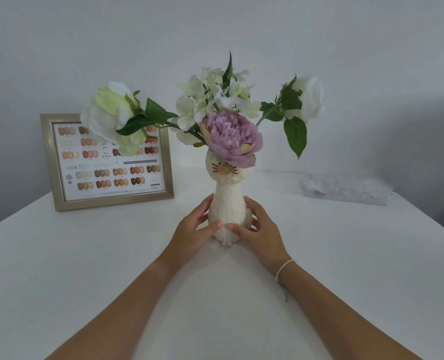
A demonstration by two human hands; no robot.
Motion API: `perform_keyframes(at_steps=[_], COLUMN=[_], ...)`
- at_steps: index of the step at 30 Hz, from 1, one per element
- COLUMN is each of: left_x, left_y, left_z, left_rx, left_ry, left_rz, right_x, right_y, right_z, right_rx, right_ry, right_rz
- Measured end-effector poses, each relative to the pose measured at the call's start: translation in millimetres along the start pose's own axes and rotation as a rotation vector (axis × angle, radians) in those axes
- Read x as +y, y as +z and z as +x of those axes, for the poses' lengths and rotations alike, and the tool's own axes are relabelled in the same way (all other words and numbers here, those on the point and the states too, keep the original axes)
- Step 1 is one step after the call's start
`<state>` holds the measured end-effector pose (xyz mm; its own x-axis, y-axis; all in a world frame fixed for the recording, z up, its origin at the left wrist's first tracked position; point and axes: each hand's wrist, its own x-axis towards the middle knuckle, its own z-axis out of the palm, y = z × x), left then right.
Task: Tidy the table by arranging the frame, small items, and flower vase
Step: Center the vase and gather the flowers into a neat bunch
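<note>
A cream cat-shaped flower vase (227, 201) stands upright at the middle of the white table (111, 268). It holds white blooms and one purple peony (232, 137). My left hand (193, 229) wraps the vase's base from the left and my right hand (258, 229) wraps it from the right, thumbs nearly meeting at the front. A gold picture frame (106, 162) showing a nail colour chart stands at the back left, partly hidden by a white rose. A clear plastic tray (345, 189) with small pale items lies at the back right.
A plain white wall (371, 61) rises directly behind the table's far edge. The table's left edge runs diagonally at the left, and its right edge at the far right. A thin white bracelet is on my right wrist.
</note>
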<state>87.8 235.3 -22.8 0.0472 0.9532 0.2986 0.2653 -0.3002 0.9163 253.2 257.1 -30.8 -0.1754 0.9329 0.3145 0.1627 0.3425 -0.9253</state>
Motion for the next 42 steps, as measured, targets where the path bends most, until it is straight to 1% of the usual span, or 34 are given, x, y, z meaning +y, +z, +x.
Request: perform_keyframes(at_steps=[7, 15, 21, 33, 42], left_x=[-8, -20, -25, -32, -37], left_y=[15, 31, 43, 53, 52], left_z=[46, 107, 140, 164, 166], left_rx=[0.009, 0.010, 0.003, -0.032, -0.055], left_ry=[0.018, 0.027, 0.028, 0.046, 0.011], left_rz=[-0.026, -0.058, -0.040, -0.048, -0.042], right_x=[11, 33, 45, 57, 58], right_y=[-13, -31, -44, -52, -51], right_z=[36, 89, 118, 139, 140], right_rx=[0.061, 0.096, 0.120, 0.146, 0.138], right_ry=[-0.018, -0.049, -0.055, 0.007, 0.035], right_rz=[-0.013, -0.031, -0.043, -0.072, -0.046])
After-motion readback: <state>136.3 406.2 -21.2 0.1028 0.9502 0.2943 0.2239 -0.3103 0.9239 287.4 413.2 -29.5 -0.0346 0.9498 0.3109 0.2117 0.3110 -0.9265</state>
